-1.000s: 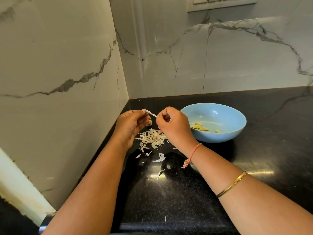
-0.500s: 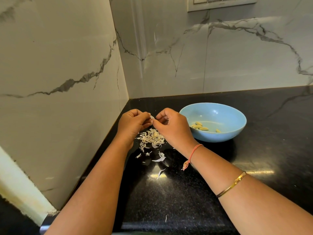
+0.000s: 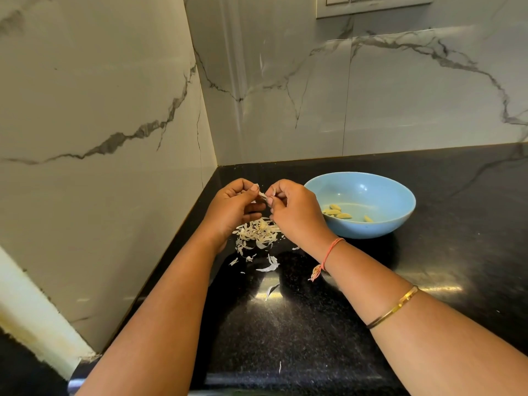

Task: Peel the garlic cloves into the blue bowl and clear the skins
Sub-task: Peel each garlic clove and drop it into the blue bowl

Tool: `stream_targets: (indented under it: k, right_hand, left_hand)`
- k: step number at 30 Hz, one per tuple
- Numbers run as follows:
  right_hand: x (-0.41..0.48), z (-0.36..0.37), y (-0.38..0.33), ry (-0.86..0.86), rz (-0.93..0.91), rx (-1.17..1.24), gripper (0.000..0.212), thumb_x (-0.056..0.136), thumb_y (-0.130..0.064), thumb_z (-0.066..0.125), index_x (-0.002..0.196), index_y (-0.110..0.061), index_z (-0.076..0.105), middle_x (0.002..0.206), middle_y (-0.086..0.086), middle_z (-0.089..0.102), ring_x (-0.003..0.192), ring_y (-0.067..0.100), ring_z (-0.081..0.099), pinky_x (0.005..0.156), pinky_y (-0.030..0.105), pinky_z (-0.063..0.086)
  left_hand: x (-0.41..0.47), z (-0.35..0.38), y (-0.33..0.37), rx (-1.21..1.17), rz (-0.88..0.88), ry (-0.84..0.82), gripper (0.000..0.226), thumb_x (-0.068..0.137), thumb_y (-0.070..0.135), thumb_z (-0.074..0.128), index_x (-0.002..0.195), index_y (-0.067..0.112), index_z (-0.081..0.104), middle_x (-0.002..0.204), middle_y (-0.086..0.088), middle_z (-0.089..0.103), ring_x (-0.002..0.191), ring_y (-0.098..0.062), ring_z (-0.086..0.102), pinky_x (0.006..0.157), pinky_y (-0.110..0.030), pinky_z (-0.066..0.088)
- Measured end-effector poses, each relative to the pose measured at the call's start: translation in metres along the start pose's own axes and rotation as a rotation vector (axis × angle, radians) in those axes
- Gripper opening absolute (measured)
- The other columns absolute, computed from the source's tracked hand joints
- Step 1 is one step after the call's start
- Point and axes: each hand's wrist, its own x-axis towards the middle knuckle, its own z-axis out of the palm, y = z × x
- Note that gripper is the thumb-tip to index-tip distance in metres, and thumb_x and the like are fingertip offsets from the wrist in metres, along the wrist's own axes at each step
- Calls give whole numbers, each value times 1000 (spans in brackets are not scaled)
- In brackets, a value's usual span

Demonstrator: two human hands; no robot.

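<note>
My left hand (image 3: 234, 207) and my right hand (image 3: 294, 212) meet above the black counter, fingertips together. Between them they pinch a small garlic clove (image 3: 262, 195) with pale skin sticking out. The left hand grips the clove, while my right thumb and finger pinch its skin. Right below the hands lies a pile of papery garlic skins (image 3: 257, 232). To the right stands the blue bowl (image 3: 394, 218), with several peeled cloves (image 3: 337, 213) on its bottom.
Loose skin flakes (image 3: 270, 265) are scattered on the black counter (image 3: 428, 267) toward me. Marble walls close the corner at left and behind. A switch plate (image 3: 371, 5) is on the back wall.
The hands drew together from a stretched strip of skin, then stayed close, picking at the clove. Bowl and skin pile have not moved.
</note>
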Motion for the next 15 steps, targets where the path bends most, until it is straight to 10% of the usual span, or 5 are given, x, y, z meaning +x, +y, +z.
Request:
stream_targets:
  k: [15]
  right_hand:
    - [0, 0, 0, 6, -30, 147, 12, 93, -7, 51, 91, -12, 62, 72, -10, 56, 78, 17, 62, 71, 25, 51]
  left_hand:
    - [-2, -1, 4, -215, -123, -16, 17, 95, 14, 52, 80, 15, 61, 75, -2, 67, 70, -11, 66, 67, -23, 56]
